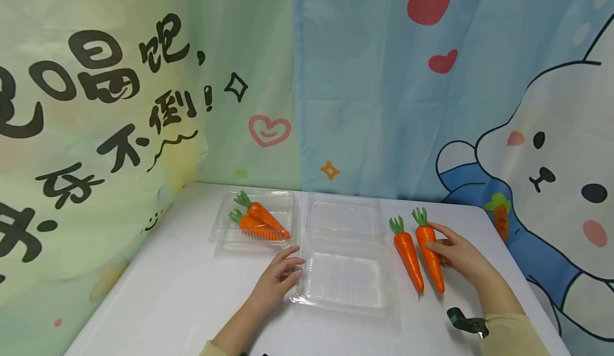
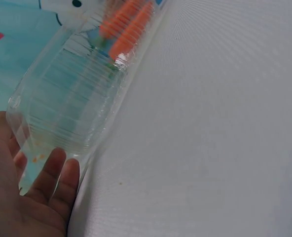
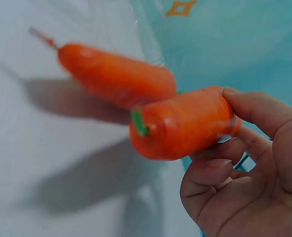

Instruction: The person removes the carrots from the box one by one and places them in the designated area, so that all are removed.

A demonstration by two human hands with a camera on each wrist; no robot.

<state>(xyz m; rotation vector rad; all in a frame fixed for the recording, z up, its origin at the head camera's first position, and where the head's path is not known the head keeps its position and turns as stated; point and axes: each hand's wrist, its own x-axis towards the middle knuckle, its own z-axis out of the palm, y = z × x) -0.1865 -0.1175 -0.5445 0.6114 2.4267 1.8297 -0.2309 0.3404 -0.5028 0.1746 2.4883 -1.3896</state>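
Pinching a carrot (image 1: 434,265) between thumb and fingers, the right hand (image 1: 458,255) was closed only to the carrot's width, its hold on the upper half, just below the green top. Leaves stuck out past the fingertips, away from the person, and the tapered tip pointed back, free of the hand. A second carrot (image 1: 409,263) lay just beside the first, to its left, outside the grip. Farther left, a clear box (image 1: 345,278) stood open; the left hand (image 1: 278,278) was at its left edge, fingers relaxed and apart, though transparent plastic made contact hard to judge. Beyond that hand, another box (image 1: 285,204) held two more carrots (image 1: 265,216).
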